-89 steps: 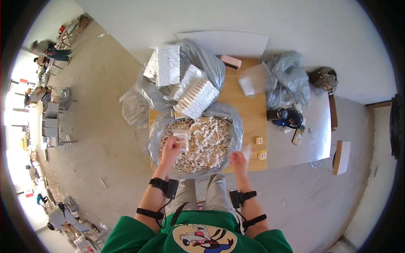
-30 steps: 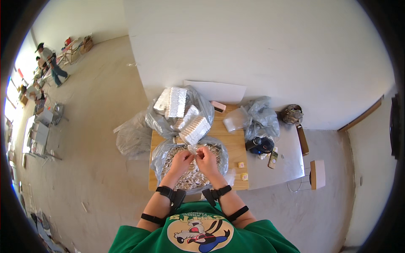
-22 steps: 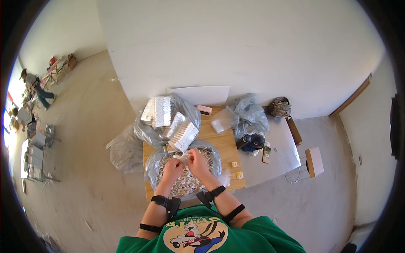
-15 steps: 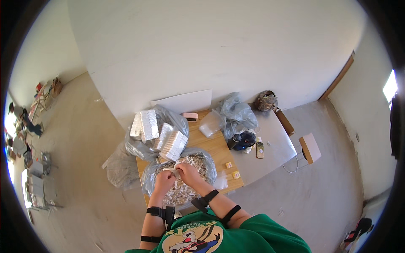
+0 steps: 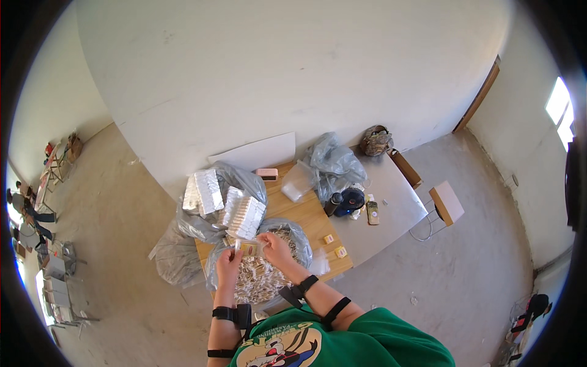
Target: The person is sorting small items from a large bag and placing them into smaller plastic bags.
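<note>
We are pinching a small clear packet (image 5: 249,249) between our left fingers (image 5: 232,253) and right fingers (image 5: 266,239); loose cotton swabs (image 5: 260,280) are lying below them, stacked white packs (image 5: 247,218) resting beyond.

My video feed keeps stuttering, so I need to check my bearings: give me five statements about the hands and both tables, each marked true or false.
1. The left hand and right hand both grip a small packet. True.
2. The two small yellow-and-white boxes lie on the grey table. False: the boxes lie on the wooden table.
3. The phone lies to the right of the dark bottle. True.
4. The pink box sits on the stool. False: the pink box is on the wooden table.
5. Loose white-tipped sticks lie heaped below the hands. True.
</note>
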Motion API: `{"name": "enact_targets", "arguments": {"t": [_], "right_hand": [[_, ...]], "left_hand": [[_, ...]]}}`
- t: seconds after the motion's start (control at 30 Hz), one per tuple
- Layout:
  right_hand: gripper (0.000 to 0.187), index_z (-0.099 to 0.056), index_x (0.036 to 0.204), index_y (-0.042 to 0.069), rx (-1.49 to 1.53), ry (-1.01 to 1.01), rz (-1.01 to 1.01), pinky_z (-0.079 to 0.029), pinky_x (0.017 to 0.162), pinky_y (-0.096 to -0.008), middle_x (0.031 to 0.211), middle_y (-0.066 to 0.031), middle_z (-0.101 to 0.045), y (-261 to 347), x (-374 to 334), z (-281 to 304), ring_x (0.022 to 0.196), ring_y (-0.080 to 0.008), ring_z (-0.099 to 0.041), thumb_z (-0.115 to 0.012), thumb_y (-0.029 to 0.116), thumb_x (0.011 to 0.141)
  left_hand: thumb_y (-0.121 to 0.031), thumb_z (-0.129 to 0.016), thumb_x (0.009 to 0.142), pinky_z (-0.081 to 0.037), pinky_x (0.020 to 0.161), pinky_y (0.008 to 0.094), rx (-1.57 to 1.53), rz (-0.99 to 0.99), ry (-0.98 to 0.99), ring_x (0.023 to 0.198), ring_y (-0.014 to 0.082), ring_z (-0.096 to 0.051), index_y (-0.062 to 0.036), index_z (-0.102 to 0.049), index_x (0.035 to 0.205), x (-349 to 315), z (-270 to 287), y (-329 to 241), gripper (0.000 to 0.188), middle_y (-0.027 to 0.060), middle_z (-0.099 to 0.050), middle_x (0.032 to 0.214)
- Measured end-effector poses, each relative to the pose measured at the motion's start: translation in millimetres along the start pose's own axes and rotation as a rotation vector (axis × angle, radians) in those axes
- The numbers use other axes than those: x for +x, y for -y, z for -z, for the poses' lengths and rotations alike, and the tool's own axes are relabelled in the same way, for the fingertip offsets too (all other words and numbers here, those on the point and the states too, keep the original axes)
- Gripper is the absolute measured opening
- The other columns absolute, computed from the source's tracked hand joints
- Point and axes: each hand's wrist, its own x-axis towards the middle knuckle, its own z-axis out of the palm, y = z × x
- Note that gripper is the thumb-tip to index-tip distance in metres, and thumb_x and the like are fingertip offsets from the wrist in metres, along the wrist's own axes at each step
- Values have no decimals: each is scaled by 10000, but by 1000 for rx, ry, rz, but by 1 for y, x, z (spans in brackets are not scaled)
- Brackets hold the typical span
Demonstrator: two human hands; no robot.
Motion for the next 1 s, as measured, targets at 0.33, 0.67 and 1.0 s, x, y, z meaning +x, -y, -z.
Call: {"name": "enact_targets", "arguments": {"t": [0.33,0.67,1.0], "right_hand": [[215,-587,985,31,-244,75,391,-464,647,-339,816,-113,-619,44,6,15,768,-258,-610,-568,123,791],[125,-585,833,2,-7,133,74,-426,546,-324,702,-148,-590,49,-4,2,612,-244,-566,-595,123,808],[246,-522,979,49,495,210,-454,-465,535,-223,815,-27,-584,38,-6,-3,666,-97,-566,-499,282,906]], "left_hand": [[-156,-703,712,-411,531,301,450,-320,36,565,192,-519,20,-597,740,-4,-4,-16,207,113,-546,643],[-165,-678,756,-393,538,297,174,-159,-21,584,159,-510,-1,-611,754,-8,-9,-1,177,98,-539,629],[-136,-591,809,-405,526,355,258,-222,-389,560,275,-523,0,-514,732,0,-8,-1,175,153,-550,653]]}}
